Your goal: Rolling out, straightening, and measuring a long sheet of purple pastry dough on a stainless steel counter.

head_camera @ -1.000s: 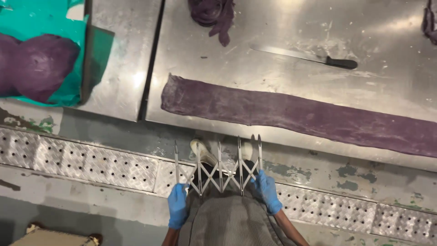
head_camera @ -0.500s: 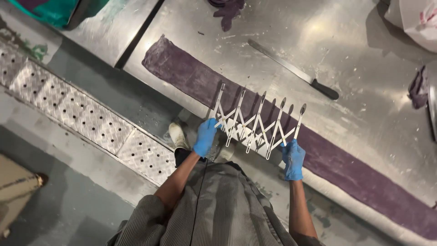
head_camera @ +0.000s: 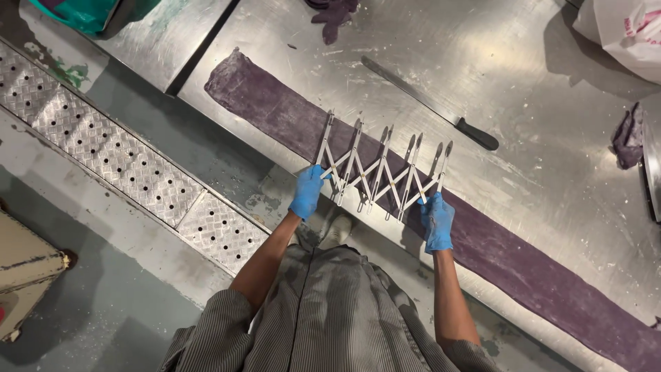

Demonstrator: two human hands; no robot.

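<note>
Head camera, looking straight down: both hands wear blue gloves and grip the two ends of an expandable metal dough divider [head_camera: 383,171], a lattice of crossed steel arms. The left hand [head_camera: 307,192] is closed around the end arm on the left side, the right hand [head_camera: 436,222] is closed around the end arm on the right, and the lattice is stretched open between them. The divider lies across a long strip of purple dough [head_camera: 275,110], which runs diagonally over the steel worktop [head_camera: 523,69] from upper left to lower right. Beyond the strip, apart from it, lies a long knife with a black handle [head_camera: 430,103]. A small lump of purple dough [head_camera: 332,12] sits at the top edge. A perforated metal floor grate [head_camera: 117,162] runs alongside the worktop.
</note>
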